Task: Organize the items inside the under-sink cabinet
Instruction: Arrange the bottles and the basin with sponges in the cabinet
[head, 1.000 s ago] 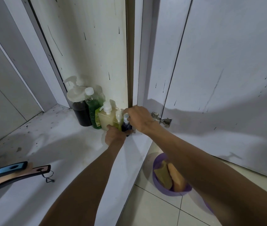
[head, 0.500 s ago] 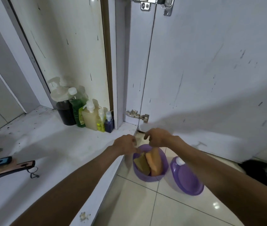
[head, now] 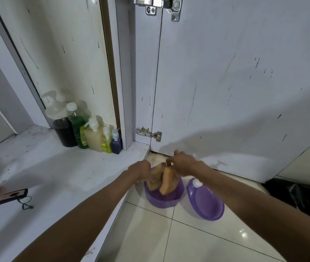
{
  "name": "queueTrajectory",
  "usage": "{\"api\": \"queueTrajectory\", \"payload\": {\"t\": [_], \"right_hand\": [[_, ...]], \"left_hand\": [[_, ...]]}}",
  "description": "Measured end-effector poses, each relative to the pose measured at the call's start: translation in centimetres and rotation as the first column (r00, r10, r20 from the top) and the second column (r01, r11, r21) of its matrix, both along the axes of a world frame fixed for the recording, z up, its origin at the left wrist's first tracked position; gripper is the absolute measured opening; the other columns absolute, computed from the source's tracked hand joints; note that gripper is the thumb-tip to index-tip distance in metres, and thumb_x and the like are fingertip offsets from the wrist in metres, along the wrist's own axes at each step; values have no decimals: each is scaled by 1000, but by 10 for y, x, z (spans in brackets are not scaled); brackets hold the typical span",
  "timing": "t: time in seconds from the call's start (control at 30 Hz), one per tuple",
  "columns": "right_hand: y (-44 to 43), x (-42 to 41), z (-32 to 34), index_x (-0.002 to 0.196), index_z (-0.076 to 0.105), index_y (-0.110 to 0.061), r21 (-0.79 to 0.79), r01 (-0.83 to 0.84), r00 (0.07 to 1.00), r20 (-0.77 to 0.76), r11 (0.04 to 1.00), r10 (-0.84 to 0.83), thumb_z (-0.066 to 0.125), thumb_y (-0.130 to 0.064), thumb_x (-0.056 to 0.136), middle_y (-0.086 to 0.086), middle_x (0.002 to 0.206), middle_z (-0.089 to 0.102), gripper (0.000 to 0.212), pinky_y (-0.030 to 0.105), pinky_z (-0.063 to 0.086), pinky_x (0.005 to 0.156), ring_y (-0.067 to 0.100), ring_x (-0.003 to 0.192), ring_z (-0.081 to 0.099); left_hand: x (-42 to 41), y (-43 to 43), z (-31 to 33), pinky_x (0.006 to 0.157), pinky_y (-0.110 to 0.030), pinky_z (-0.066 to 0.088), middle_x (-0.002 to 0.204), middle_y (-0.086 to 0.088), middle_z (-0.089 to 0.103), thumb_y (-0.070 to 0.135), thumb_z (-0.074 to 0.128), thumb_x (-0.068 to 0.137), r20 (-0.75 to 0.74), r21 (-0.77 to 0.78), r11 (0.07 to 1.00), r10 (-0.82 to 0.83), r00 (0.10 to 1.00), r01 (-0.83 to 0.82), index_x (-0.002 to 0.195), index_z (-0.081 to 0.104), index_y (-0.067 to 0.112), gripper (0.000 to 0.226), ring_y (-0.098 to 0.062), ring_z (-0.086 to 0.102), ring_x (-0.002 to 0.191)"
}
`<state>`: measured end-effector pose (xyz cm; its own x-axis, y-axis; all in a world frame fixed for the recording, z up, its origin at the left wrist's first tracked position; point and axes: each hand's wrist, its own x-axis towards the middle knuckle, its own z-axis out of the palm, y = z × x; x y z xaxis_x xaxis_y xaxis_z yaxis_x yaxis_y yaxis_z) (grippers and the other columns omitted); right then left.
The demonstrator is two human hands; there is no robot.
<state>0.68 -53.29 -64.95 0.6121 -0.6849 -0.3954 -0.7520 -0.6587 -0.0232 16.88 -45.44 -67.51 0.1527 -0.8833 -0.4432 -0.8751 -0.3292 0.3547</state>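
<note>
A purple bowl [head: 164,198] stands on the floor tiles just outside the cabinet's front edge. Two sponges stick up out of it: an olive-brown sponge [head: 155,178] on the left and an orange sponge [head: 167,181] on the right. My left hand [head: 141,170] grips the olive-brown sponge. My right hand [head: 182,163] pinches the top of the orange sponge. Along the cabinet's right wall stands a row of bottles: a dark pump bottle [head: 63,129], a green bottle [head: 77,127], a beige pump bottle [head: 93,138], a small yellow bottle [head: 106,141] and a small blue bottle [head: 116,142].
A purple lid [head: 207,202] lies on the tiles right of the bowl. The open cabinet door [head: 235,82] stands behind it, hinged at the frame. Flat handled tools [head: 1,195] lie at the left on the white cabinet floor [head: 46,176]. A black bag [head: 301,193] sits far right.
Both hands left the bottles at the cabinet wall and came down to the purple bowl on the floor. They now hold the two sponges, which sit higher than before.
</note>
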Motion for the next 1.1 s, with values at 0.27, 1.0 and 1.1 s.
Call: {"api": "queueTrajectory", "payload": {"t": [0.27,1.0,1.1], "right_hand": [[-13,59,54,112,55,-17,-71,-1,969,248,997,18,68,-24,82,7,110,52,34,28,35,73,28,99,55],[45,132,-38,144,30,-26,35,-201,969,153,979,194,63,-49,79,4,129,41,76,44,43,98,29,118,45],[43,132,-24,140,37,-36,56,-212,969,140,976,203,58,-54,81,-4,117,47,65,40,43,96,25,113,47]], "left_hand": [[76,15,52,58,-28,45,76,0,62,57,57,61,-197,-196,948,214,957,-252,78,54,17,43,-13,56,67],[141,103,-30,88,-35,40,125,-2,43,54,58,69,496,-262,956,14,868,134,132,38,18,75,-24,43,108],[136,96,-17,94,-44,34,122,-3,45,54,54,71,485,-233,971,73,871,49,128,42,20,67,-24,44,111]]}}
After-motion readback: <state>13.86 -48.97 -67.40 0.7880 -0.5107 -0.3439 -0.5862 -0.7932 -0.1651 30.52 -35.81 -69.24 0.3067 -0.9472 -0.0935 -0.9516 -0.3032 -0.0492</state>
